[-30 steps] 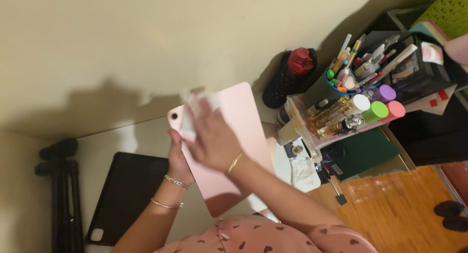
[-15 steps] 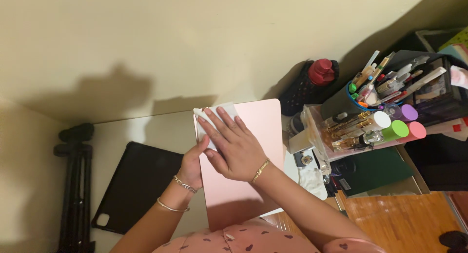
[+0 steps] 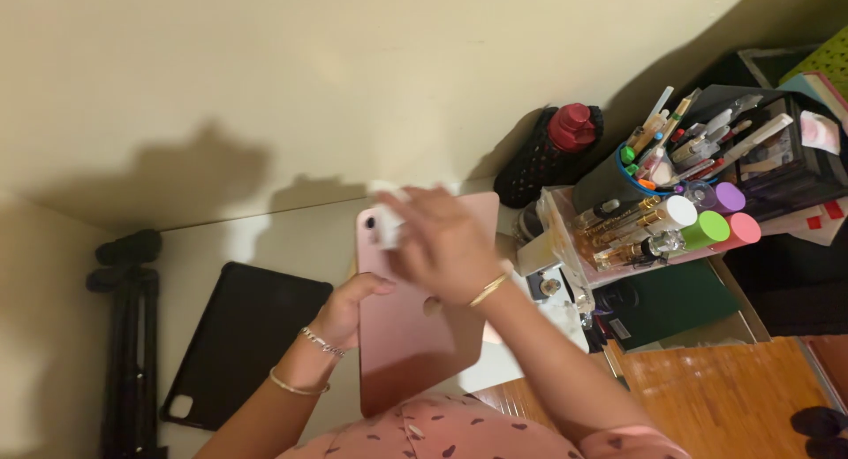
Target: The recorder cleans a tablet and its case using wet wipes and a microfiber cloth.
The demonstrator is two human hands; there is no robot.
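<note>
A flat pink tablet with a shiny metal back (image 3: pixel 415 335) is held up on its edge over the pale desk top (image 3: pixel 283 238), back side facing up. It is gripped at its left edge by the left hand (image 3: pixel 349 309), with the fingers closed around that edge. A small white wipe (image 3: pixel 389 225) is pressed on the top part of the tablet, near the little round camera hole, by the right hand (image 3: pixel 446 242). That hand is blurred, so it cannot be told for sure how tightly the wipe is pinched — it looks closed on it.

The step in hand looks like wiping the back of the tablet, and the top corner is being rubbed now. The lower part may need wiping next; for that, the tablet must be kept steady and the wipe slid down flat.

A black tablet case (image 3: pixel 234 353) is lying on the desk just to the left, apart from the hands. A black tripod (image 3: pixel 124 335) is standing further left. To the right — near the tablet — a clear box of small bottles with bright round caps (image 3: pixel 654 225) is seen, and behind it a dark cup full of pens (image 3: pixel 618 163) and a black bottle with a red lid (image 3: pixel 552 150).
</note>
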